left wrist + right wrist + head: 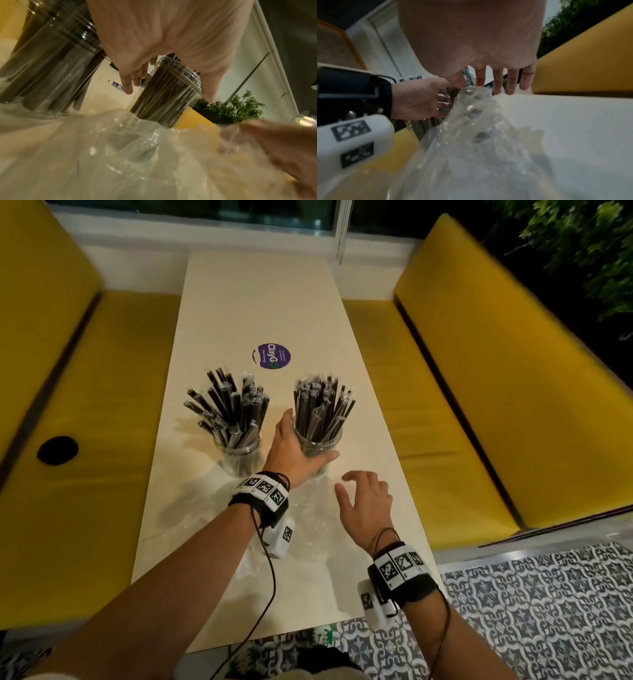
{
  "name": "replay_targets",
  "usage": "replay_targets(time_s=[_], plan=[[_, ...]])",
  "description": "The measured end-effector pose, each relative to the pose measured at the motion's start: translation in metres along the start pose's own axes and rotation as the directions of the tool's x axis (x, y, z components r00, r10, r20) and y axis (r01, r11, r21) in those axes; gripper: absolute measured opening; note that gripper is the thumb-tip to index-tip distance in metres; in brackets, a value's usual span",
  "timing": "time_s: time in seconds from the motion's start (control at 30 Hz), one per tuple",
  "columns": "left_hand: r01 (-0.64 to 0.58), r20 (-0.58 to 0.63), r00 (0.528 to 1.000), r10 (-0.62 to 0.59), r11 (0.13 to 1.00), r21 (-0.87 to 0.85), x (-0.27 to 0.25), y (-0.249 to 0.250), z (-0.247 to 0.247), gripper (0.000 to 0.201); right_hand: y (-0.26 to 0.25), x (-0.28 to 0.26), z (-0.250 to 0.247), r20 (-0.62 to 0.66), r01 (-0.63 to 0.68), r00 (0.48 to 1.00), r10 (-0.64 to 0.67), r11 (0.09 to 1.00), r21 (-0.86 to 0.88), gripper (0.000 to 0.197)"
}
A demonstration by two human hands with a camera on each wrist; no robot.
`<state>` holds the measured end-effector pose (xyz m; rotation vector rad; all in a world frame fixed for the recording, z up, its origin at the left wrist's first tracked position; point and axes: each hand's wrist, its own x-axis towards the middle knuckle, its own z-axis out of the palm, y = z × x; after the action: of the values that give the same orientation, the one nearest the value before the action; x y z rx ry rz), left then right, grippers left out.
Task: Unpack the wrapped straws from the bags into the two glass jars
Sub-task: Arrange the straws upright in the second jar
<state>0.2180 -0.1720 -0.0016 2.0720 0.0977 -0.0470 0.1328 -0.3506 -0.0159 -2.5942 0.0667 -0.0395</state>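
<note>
The left hand [294, 450] is wrapped around the right-hand glass jar [318, 445], thumb on the near side and fingers [127, 86] curving round the far side, so it grips that jar just below the rim. The jar stands upright on the table [239, 302] and is packed with dark wrapped straws [322, 405] that fan out above the hand. Just to the left of this hand, near but apart, stands the 2nd glass jar [239, 455], also full of wrapped straws [227, 405]. The right hand [364, 505] hovers nearer the person and slightly to the right of the gripped jar, fingers [511, 81] spread and relaxed, holding nothing. Beneath and between both wrists lie crumpled clear plastic bags [308, 522] on the tabletop; whether the right fingertips touch the plastic cannot be told. Beyond the jars, farther from both hands, a round purple sticker [273, 356] sits on the table. Yellow benches [479, 371] flank the table on either side.
</note>
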Motion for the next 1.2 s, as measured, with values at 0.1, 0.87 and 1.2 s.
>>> replay_targets(time_s=[0.1,0.87,1.2], plan=[[-0.001,-0.040,0.999,0.002,1.000,0.013,0.000,0.002,-0.001,0.136,-0.022,0.018,-0.026,-0.176,0.058,0.983,-0.045,0.996,0.072,0.046],[-0.185,0.138,0.979,0.149,0.933,0.308,-0.001,0.005,-0.007,0.091,-0.095,0.101,-0.059,-0.328,0.375,0.890,-0.316,0.917,0.133,0.066],[0.001,0.065,0.998,-0.006,0.997,0.071,-0.006,0.002,-0.010,0.124,-0.102,0.116,-0.051,-0.268,0.341,0.924,-0.273,0.905,0.253,0.025]])
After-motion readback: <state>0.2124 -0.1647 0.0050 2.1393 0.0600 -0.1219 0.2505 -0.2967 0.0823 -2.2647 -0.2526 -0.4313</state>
